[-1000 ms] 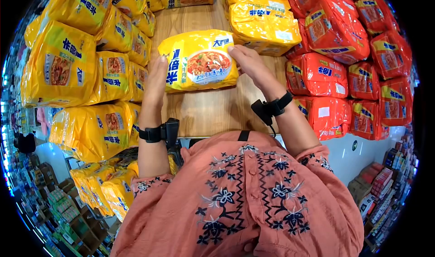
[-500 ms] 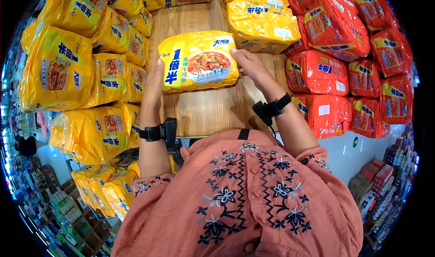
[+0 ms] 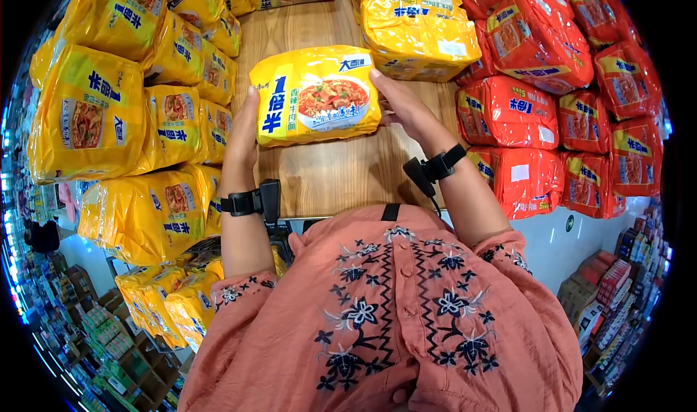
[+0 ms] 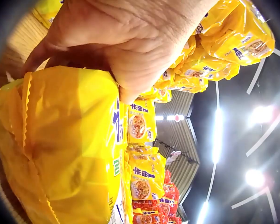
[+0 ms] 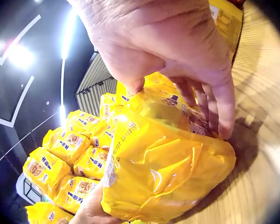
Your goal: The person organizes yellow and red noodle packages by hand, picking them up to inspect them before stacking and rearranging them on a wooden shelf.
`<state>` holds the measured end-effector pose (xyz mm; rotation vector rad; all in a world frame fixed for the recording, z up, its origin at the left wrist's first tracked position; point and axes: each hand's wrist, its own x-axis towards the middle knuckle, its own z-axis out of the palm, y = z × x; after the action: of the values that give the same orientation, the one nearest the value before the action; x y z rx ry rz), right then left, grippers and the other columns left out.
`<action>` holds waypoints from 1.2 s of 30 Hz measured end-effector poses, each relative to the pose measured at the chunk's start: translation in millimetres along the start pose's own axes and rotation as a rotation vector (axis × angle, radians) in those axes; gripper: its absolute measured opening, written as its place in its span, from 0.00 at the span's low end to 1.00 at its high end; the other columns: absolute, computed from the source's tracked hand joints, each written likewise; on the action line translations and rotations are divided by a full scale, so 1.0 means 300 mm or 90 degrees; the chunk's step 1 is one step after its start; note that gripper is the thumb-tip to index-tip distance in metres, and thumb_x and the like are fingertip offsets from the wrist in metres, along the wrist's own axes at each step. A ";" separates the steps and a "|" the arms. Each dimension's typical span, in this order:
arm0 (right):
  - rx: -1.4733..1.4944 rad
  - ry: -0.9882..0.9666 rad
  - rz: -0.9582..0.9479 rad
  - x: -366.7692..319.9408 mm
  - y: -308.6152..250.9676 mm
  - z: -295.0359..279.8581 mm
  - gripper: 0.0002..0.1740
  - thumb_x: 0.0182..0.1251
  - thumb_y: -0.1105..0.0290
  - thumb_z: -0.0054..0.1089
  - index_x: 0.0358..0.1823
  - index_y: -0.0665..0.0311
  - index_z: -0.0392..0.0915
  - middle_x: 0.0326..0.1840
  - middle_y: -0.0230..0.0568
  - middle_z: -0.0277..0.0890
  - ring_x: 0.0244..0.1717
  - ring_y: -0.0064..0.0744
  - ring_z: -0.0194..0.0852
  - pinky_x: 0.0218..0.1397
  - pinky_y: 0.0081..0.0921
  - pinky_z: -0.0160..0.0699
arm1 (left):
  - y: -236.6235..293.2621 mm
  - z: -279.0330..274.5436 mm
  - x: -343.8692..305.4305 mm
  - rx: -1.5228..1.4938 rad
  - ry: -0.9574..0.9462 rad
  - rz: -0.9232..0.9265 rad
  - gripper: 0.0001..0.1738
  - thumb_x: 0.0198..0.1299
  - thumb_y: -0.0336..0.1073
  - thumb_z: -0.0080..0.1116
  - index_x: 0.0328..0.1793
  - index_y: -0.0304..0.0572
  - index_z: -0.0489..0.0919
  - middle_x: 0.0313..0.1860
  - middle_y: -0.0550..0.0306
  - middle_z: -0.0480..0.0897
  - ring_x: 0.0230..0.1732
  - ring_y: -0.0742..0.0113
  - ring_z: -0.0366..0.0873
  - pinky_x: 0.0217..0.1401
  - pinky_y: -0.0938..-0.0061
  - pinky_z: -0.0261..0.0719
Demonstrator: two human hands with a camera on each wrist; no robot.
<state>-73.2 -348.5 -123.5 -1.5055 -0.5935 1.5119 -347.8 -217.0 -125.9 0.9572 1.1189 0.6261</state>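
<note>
Yellow noodle pack (image 3: pixel 316 96) on wooden shelf (image 3: pixel 341 172), printed face up, long axis left-right. Left hand (image 3: pixel 243 132) grips left end, right hand (image 3: pixel 406 111) right end; fingers (image 5: pixel 210 100) pressed together, thumbs on top.

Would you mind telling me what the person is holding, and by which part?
A yellow noodle pack, gripped at its ends: left hand on the left end, right hand on the right.

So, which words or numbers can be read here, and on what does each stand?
"1倍半": blue print on the yellow pack between left hand and right hand.
"倍半": blue print on the stacked yellow packs and the red packs.
The smaller print and white stickers: too small to read.
</note>
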 end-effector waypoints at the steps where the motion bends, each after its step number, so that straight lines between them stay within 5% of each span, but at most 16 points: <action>1: 0.006 0.003 0.001 -0.001 -0.003 0.005 0.36 0.75 0.34 0.48 0.64 0.58 0.76 0.51 0.33 0.81 0.47 0.25 0.77 0.48 0.26 0.77 | 0.006 0.005 -0.007 -0.006 -0.004 0.001 0.38 0.74 0.63 0.51 0.70 0.34 0.74 0.54 0.50 0.87 0.48 0.68 0.88 0.49 0.77 0.85; 10: 0.110 -0.020 0.041 0.059 0.054 -0.005 0.42 0.74 0.28 0.43 0.71 0.54 0.71 0.61 0.37 0.81 0.58 0.29 0.80 0.56 0.34 0.81 | 0.009 0.006 -0.010 -0.010 -0.024 -0.006 0.34 0.76 0.59 0.50 0.70 0.34 0.74 0.54 0.51 0.87 0.48 0.70 0.88 0.49 0.78 0.85; 19: 0.146 -0.025 0.045 0.098 0.078 -0.005 0.38 0.76 0.31 0.41 0.71 0.52 0.72 0.59 0.34 0.82 0.55 0.25 0.81 0.49 0.29 0.83 | 0.007 0.003 -0.016 -0.051 -0.034 -0.003 0.31 0.76 0.56 0.53 0.68 0.34 0.76 0.52 0.52 0.88 0.45 0.70 0.89 0.47 0.78 0.86; 29: 0.115 -0.010 0.034 0.084 0.078 0.035 0.27 0.78 0.40 0.50 0.62 0.53 0.72 0.49 0.31 0.80 0.41 0.23 0.77 0.42 0.27 0.81 | -0.024 -0.065 -0.029 -0.123 -0.032 0.008 0.28 0.77 0.53 0.52 0.69 0.36 0.74 0.54 0.51 0.88 0.47 0.69 0.89 0.46 0.76 0.88; 36: 0.134 -0.076 0.058 0.106 0.090 0.030 0.28 0.73 0.37 0.56 0.54 0.53 0.75 0.41 0.30 0.77 0.42 0.24 0.77 0.41 0.27 0.78 | -0.047 -0.105 -0.035 -0.140 0.004 0.041 0.30 0.76 0.54 0.55 0.68 0.33 0.75 0.54 0.53 0.87 0.50 0.72 0.86 0.51 0.76 0.84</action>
<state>-84.3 -332.6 -161.5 -1.3037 -0.4244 1.6873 -381.6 -222.4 -137.4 0.8041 1.0044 0.7882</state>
